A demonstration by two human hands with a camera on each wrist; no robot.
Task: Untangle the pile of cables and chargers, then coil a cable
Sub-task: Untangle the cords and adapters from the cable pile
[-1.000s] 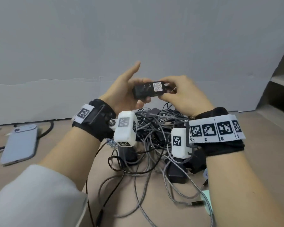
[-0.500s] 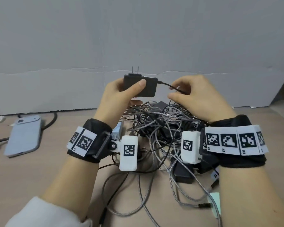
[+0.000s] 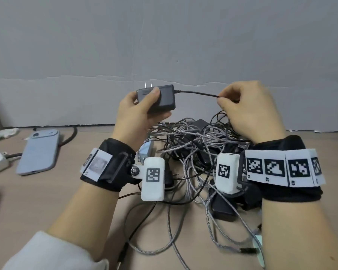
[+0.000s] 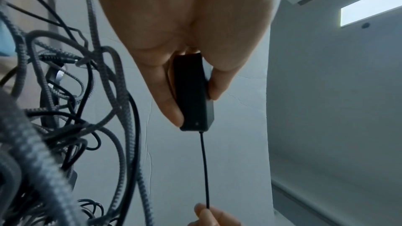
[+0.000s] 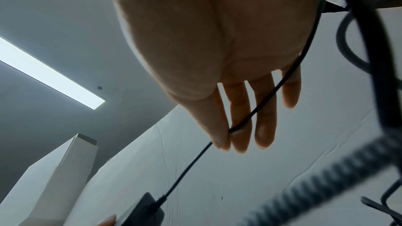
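Right hand [image 3: 248, 112] drawn farther from the matte black rectangular two-pronged plastic charger [image 3: 158, 99] since earlier, pinching its thin black cable [image 3: 195, 93] taut, left hand [image 3: 137, 114] gripping charger above tangled grey braided cable pile [image 3: 185, 152]

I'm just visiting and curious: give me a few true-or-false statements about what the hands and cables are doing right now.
1. The left hand grips a black charger. True.
2. The charger's prongs point down into the pile. False: they point up.
3. The right hand pinches the charger's thin black cable. True.
4. The cable pile is neatly coiled. False: it lies tangled on the table.
5. A phone lies to the right of the pile. False: it lies to the left.
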